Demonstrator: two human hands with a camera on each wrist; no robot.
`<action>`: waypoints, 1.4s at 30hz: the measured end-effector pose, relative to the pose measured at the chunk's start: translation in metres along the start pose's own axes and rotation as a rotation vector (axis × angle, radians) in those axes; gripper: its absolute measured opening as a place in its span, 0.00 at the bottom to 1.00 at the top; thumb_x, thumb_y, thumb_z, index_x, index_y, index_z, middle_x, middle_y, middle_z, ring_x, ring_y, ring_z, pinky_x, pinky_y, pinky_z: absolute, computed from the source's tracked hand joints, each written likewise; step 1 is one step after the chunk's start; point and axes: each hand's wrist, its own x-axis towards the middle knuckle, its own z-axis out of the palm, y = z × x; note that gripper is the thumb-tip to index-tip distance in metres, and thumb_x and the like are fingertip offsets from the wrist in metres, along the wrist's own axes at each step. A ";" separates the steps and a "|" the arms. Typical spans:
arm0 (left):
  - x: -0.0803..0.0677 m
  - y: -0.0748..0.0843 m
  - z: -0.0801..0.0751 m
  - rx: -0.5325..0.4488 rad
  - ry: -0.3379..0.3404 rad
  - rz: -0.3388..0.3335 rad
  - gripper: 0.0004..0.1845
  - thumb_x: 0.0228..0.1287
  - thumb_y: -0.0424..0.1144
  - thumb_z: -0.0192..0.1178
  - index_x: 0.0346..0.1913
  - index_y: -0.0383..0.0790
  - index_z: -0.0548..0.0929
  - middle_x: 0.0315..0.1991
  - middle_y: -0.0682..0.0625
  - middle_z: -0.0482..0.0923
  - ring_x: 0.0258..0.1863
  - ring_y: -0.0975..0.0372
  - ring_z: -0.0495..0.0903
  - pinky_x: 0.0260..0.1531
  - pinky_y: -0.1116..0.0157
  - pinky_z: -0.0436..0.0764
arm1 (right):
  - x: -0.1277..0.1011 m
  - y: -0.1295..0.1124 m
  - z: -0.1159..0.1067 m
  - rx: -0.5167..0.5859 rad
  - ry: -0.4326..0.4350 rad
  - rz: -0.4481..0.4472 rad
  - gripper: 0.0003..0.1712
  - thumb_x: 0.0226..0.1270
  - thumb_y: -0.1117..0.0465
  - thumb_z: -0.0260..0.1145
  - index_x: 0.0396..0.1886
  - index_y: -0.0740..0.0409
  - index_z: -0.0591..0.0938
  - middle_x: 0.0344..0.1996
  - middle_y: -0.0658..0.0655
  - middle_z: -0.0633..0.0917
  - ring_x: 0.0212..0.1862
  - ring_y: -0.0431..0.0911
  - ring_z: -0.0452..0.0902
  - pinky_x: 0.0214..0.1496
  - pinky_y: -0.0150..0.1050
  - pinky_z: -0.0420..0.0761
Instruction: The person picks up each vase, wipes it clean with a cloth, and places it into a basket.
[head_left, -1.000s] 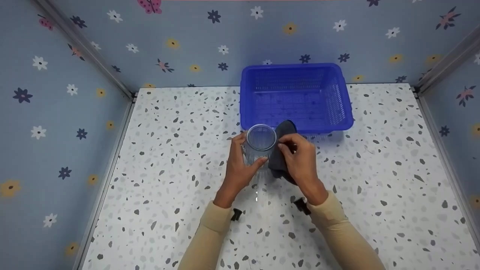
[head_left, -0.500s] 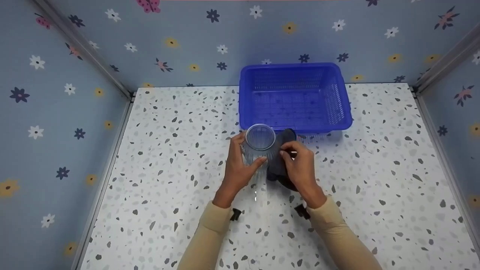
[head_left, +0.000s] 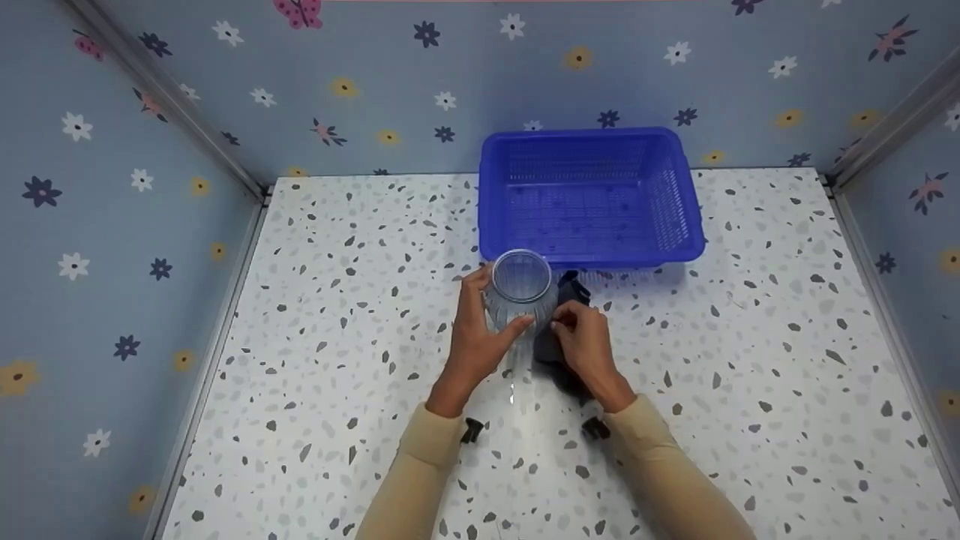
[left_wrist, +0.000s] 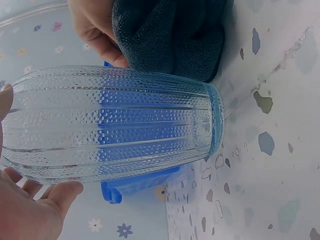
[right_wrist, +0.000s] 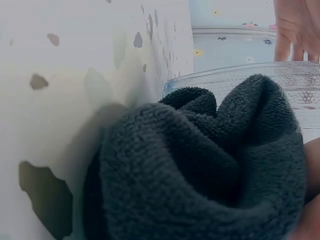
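Note:
A clear ribbed glass jar [head_left: 520,289] [left_wrist: 115,127] stands upright on the speckled table [head_left: 337,300], its open mouth facing up. My left hand [head_left: 480,330] grips its left side, fingers and thumb curled round it. My right hand [head_left: 585,349] holds a bunched dark grey cloth [head_left: 559,334] [right_wrist: 200,165] [left_wrist: 170,35] and presses it against the jar's right side. In the right wrist view the cloth fills most of the frame, with the jar [right_wrist: 250,80] just behind it.
A blue plastic basket [head_left: 592,196] sits just behind the jar, with nothing seen in it. Flowered blue walls [head_left: 112,187] close off the left, back and right of the table. Bare tabletop lies on both sides of my hands.
My right hand has slid the cloth down along the jar's right side, toward me. The left hand and the jar have stayed in place.

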 end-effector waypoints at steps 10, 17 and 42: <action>0.000 0.000 0.000 -0.007 0.002 0.002 0.42 0.62 0.44 0.78 0.70 0.35 0.65 0.76 0.40 0.65 0.79 0.51 0.64 0.74 0.50 0.69 | -0.003 -0.023 -0.017 0.045 0.048 -0.010 0.05 0.67 0.78 0.70 0.36 0.67 0.85 0.34 0.63 0.88 0.37 0.54 0.85 0.41 0.46 0.82; 0.002 0.000 0.000 -0.007 0.011 0.028 0.42 0.61 0.43 0.79 0.70 0.33 0.65 0.75 0.38 0.65 0.78 0.49 0.65 0.74 0.49 0.69 | 0.000 -0.051 -0.035 0.105 0.109 -0.060 0.04 0.69 0.77 0.69 0.38 0.67 0.86 0.36 0.63 0.89 0.41 0.54 0.86 0.44 0.47 0.84; 0.001 0.002 -0.001 -0.009 0.014 0.018 0.40 0.62 0.43 0.78 0.68 0.34 0.65 0.75 0.39 0.66 0.78 0.50 0.65 0.74 0.49 0.69 | 0.009 -0.078 -0.042 0.053 0.176 -0.178 0.04 0.68 0.77 0.71 0.39 0.68 0.86 0.37 0.64 0.88 0.41 0.56 0.88 0.44 0.51 0.86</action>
